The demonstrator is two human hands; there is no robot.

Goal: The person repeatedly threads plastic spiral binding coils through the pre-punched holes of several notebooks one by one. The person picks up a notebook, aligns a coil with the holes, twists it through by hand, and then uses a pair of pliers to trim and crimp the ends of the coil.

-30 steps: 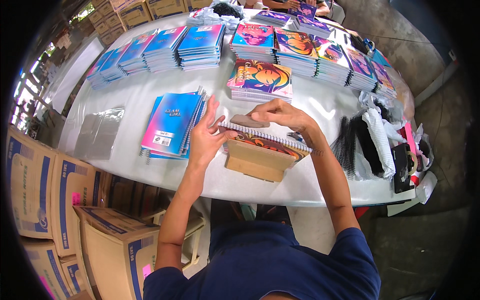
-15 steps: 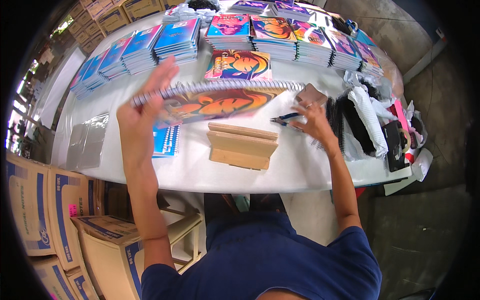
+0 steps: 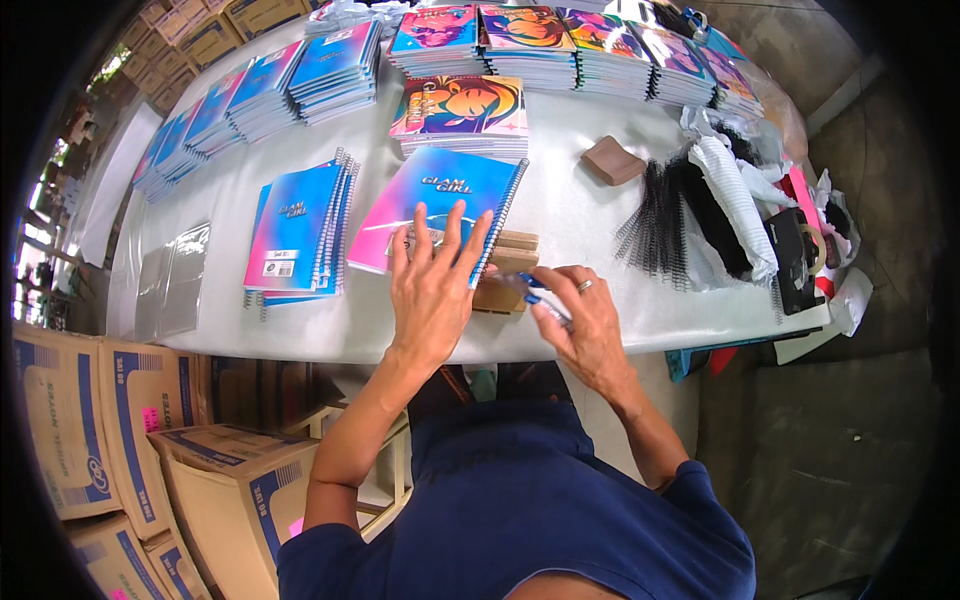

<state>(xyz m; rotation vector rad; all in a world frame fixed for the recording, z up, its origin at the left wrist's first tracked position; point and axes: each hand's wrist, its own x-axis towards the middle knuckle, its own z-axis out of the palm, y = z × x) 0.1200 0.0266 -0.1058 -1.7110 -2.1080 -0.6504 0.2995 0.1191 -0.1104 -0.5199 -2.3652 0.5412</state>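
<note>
A spiral notebook (image 3: 430,190) with a blue and pink cover lies tilted across the wooden block (image 3: 515,250), its coil along the right edge. My left hand (image 3: 435,295) rests flat on the notebook's lower part, fingers stretched out. In my right hand (image 3: 585,325) is a pair of pliers (image 3: 548,302) with blue and white handles, the fingers wrapped round them. The pliers' jaws point at the lower end of the coil; they are blurred, so contact cannot be made out.
Similar notebooks (image 3: 293,225) are piled to the left. Behind the block stands a stack with an orange cover (image 3: 460,105); several more stacks (image 3: 525,30) line the far side. A brown block (image 3: 612,160) and black coils (image 3: 655,215) lie right. Cardboard boxes (image 3: 235,485) stand lower left.
The notebook, raised in my left hand before, now lies over the wooden block, blue cover up. My right hand has taken up the pliers and moved left and nearer.
</note>
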